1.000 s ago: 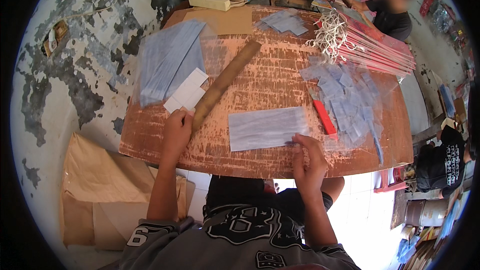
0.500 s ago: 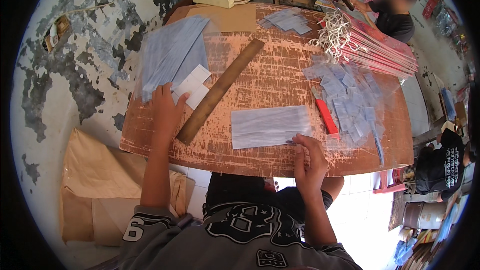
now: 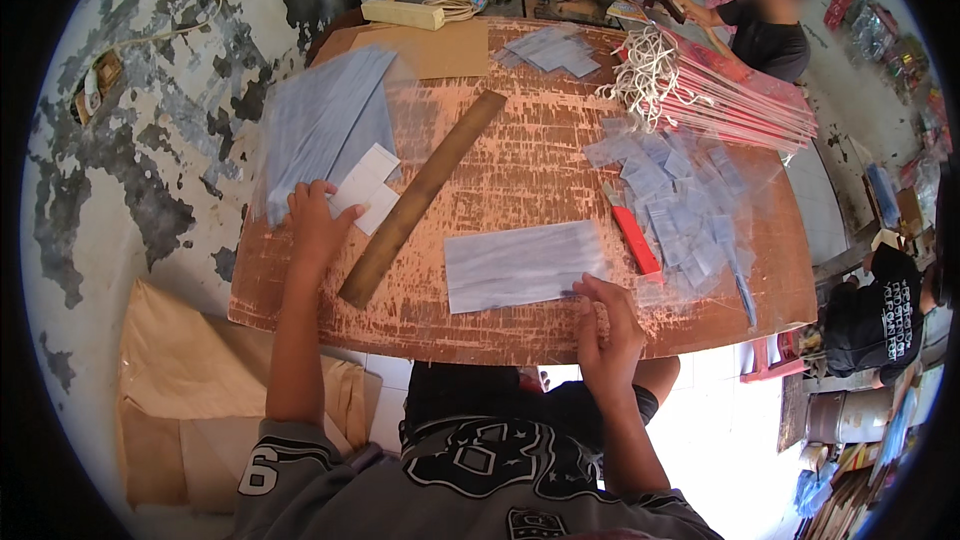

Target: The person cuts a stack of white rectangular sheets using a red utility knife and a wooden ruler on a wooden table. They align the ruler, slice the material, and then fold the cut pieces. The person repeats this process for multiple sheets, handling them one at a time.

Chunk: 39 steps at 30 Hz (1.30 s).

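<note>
My left hand [image 3: 320, 230] is at the left of the table, fingers spread. Its fingertips touch the lower end of a stack of clear bluish plastic sheets [image 3: 335, 105], and its thumb lies against white cards [image 3: 367, 190] on that stack. Toward the table's front edge lies a rectangular piece of bluish plastic [image 3: 520, 265], flat. At its lower right corner is my right hand [image 3: 612, 330], palm side inward, with fingers bent and thumb apart; I see nothing held in it. A brown wooden ruler-like strip [image 3: 425, 195] lies slantwise between the hands.
A red-handled cutter [image 3: 637, 240] lies beside a loose heap of small plastic pieces [image 3: 680, 200]. Behind are pink-red plastic bags with white cords [image 3: 650, 75], more small pieces [image 3: 552, 48], cardboard [image 3: 450, 50] and a power strip [image 3: 403, 14]. Another person [image 3: 770, 25] sits at the far right.
The view has shifted slightly, so the table and everything on it appear a little lower and further left. Both hands stay at nearly the same places on the plastic.
</note>
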Motion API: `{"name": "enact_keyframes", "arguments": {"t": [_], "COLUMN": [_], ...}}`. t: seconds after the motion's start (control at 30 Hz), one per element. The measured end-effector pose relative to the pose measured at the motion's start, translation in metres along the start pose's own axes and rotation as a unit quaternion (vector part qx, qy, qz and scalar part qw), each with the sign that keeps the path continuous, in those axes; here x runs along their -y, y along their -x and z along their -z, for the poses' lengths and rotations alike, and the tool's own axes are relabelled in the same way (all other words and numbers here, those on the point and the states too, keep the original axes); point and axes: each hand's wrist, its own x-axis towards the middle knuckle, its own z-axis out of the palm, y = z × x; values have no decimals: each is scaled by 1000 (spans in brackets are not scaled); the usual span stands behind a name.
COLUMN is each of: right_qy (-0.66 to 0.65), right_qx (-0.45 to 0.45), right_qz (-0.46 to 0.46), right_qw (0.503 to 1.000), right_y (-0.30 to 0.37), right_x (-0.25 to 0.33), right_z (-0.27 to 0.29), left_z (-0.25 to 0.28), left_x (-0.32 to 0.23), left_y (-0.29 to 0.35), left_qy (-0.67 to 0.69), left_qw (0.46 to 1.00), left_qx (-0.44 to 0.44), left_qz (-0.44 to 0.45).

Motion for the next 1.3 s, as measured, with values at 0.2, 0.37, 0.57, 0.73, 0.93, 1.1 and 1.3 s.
{"name": "enact_keyframes", "arguments": {"t": [0.2,0.37,0.57,0.73,0.93,1.1,1.3], "right_qy": [-10,-10,-37,-259,-372,-354,-335], "right_qx": [-2,3,6,89,246,137,189], "right_qz": [7,2,-27,-137,-251,-299,-305], "right_qw": [1000,1000,999,952,859,875,871], "right_y": [0,4,5,-4,2,3,-1], "right_x": [2,2,4,14,34,38,35], "right_z": [-3,-4,-3,1,11,5,16], "left_z": [3,16,61,59,35,30,38], "left_x": [24,14,-42,-96,-164,-165,-145], "left_y": [-13,-6,30,97,176,205,208], "left_qy": [77,212,445,586,707,688,590], "left_qw": [996,976,879,810,703,691,722], "left_qx": [47,-42,-170,22,44,217,361], "left_qz": [10,-1,11,-6,69,32,27]}}
